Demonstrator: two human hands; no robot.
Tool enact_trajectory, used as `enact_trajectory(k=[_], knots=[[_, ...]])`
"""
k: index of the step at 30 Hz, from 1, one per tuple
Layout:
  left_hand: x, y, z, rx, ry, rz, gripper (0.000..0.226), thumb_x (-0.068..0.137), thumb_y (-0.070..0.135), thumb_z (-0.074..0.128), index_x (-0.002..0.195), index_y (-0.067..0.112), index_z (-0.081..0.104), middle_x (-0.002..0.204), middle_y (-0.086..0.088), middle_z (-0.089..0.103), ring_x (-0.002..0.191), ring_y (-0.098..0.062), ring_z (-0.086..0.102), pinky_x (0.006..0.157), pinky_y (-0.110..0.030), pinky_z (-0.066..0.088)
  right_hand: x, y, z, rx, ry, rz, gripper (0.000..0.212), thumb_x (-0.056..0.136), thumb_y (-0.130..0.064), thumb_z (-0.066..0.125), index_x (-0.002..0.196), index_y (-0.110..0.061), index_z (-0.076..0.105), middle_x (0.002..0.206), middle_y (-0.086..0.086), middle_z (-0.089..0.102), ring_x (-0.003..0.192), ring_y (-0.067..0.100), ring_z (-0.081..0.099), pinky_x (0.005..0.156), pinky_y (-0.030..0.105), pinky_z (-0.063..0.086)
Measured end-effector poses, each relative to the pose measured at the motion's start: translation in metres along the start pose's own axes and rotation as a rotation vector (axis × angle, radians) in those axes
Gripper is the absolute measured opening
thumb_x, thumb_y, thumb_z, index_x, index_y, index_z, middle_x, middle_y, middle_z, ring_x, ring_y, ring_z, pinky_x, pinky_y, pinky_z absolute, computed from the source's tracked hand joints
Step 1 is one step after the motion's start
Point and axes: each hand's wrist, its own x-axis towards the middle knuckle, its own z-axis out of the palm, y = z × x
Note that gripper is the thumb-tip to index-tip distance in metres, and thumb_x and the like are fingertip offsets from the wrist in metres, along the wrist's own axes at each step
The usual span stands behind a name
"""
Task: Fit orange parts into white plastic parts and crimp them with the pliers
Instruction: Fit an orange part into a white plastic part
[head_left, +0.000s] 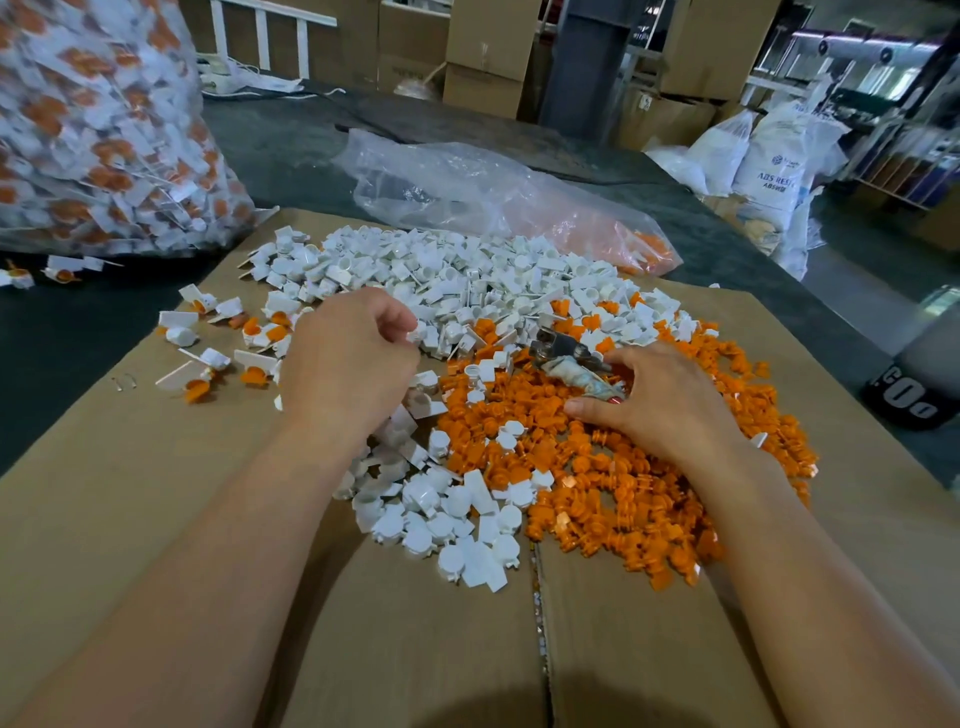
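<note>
A heap of white plastic parts (457, 291) covers the far half of the cardboard sheet (415, 649). A heap of orange parts (623, 488) lies to its right and nearer me. My left hand (348, 364) hovers over the white heap with curled fingers, its thumb and fingertips pinching a white part (417, 335). My right hand (670, 410) lies on the orange heap and grips the cloth-wrapped handle of the pliers (558, 345). The pliers' metal head points left toward the white parts.
Several fitted white-and-orange pieces (208, 364) lie scattered left of my left hand. A big clear bag of finished pieces (104, 130) stands at the far left, and a crumpled plastic bag (493, 197) lies behind the heaps. Cardboard boxes and white sacks (769, 161) stand beyond the table.
</note>
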Motion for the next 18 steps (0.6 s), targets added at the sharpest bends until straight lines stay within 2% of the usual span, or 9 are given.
enact_trajectory(k=[3, 5, 10, 12, 15, 18], knots=[[0.0017, -0.0029, 0.0014, 0.151, -0.062, -0.011, 0.032, 0.076, 0.002, 0.059, 0.101, 0.02, 0.068, 0.093, 0.006, 0.061, 0.088, -0.018, 0.056, 0.072, -0.03, 0.044, 0.0009, -0.0004, 0.0006, -0.006, -0.018, 0.007, 0.085, 0.065, -0.069, 0.058, 0.133, -0.02, 0.044, 0.131, 0.007, 0.045, 0.121, 0.023, 0.041, 0.096, 0.036, 0.036], [0.0022, -0.0039, 0.0015, 0.249, -0.115, -0.025, 0.034, 0.077, 0.004, 0.059, 0.105, 0.019, 0.068, 0.105, 0.0, 0.064, 0.093, -0.022, 0.058, 0.076, -0.033, 0.048, 0.0013, -0.0006, 0.0009, -0.008, -0.024, 0.005, 0.086, 0.065, -0.07, 0.058, 0.133, -0.02, 0.044, 0.132, 0.007, 0.044, 0.121, 0.023, 0.041, 0.096, 0.036, 0.036], [0.0009, -0.0035, 0.0004, 0.382, -0.177, -0.034, 0.019, 0.085, 0.008, 0.057, 0.093, 0.021, 0.069, 0.1, -0.005, 0.066, 0.092, -0.026, 0.059, 0.078, -0.04, 0.053, -0.0008, -0.0017, -0.001, 0.004, -0.022, -0.002, 0.089, 0.063, -0.076, 0.048, 0.133, -0.02, 0.045, 0.132, 0.006, 0.045, 0.122, 0.022, 0.04, 0.096, 0.036, 0.035], [0.0003, -0.0036, 0.0005, 0.348, -0.156, -0.02, 0.017, 0.088, 0.01, 0.057, 0.084, 0.025, 0.064, 0.096, -0.004, 0.067, 0.088, -0.025, 0.061, 0.076, -0.04, 0.053, -0.0014, -0.0023, -0.0018, 0.015, -0.015, -0.002, 0.088, 0.064, -0.077, 0.046, 0.132, -0.02, 0.045, 0.132, 0.006, 0.045, 0.123, 0.022, 0.04, 0.096, 0.037, 0.035], [0.0001, -0.0042, 0.0005, 0.166, -0.026, 0.037, 0.019, 0.087, 0.013, 0.06, 0.075, 0.028, 0.06, 0.087, 0.006, 0.065, 0.079, -0.016, 0.057, 0.071, -0.03, 0.045, -0.002, -0.0029, -0.0018, 0.006, -0.018, -0.004, 0.084, 0.068, -0.075, 0.046, 0.132, -0.021, 0.045, 0.133, 0.006, 0.045, 0.123, 0.022, 0.039, 0.096, 0.037, 0.035], [-0.0002, -0.0013, -0.0002, -0.03, 0.074, 0.054, 0.021, 0.086, 0.013, 0.063, 0.073, 0.029, 0.06, 0.078, 0.014, 0.059, 0.069, -0.008, 0.05, 0.069, -0.025, 0.037, -0.0037, -0.0051, -0.0039, 0.044, 0.102, -0.036, 0.07, 0.074, -0.067, 0.05, 0.126, -0.02, 0.052, 0.129, 0.004, 0.049, 0.121, 0.02, 0.041, 0.094, 0.034, 0.035]])
